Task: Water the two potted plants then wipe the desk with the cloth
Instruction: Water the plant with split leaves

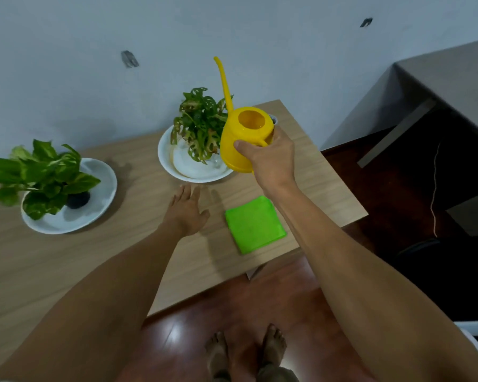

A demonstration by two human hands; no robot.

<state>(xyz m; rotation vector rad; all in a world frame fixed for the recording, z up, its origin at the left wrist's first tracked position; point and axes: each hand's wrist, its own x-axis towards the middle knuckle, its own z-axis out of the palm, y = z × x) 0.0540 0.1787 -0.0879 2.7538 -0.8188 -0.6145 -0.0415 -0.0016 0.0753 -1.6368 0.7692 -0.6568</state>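
Observation:
My right hand (271,158) grips the handle of a yellow watering can (242,136), held upright above the desk with its long spout pointing up. Just left of the can stands a plant with holed leaves (200,125) in a white dish (188,166). A second plant with broad green leaves (39,175) sits in another white dish (100,199) at the left. My left hand (186,210) rests flat on the desk, fingers apart, holding nothing. A folded green cloth (254,224) lies on the wooden desk (122,257) under my right forearm.
The desk stands against a pale wall (149,51). Its right edge and front edge drop to a dark red floor (232,312), where bare feet (246,351) show. A grey table (439,86) stands at the right, with a thin cable (433,194) hanging beside it.

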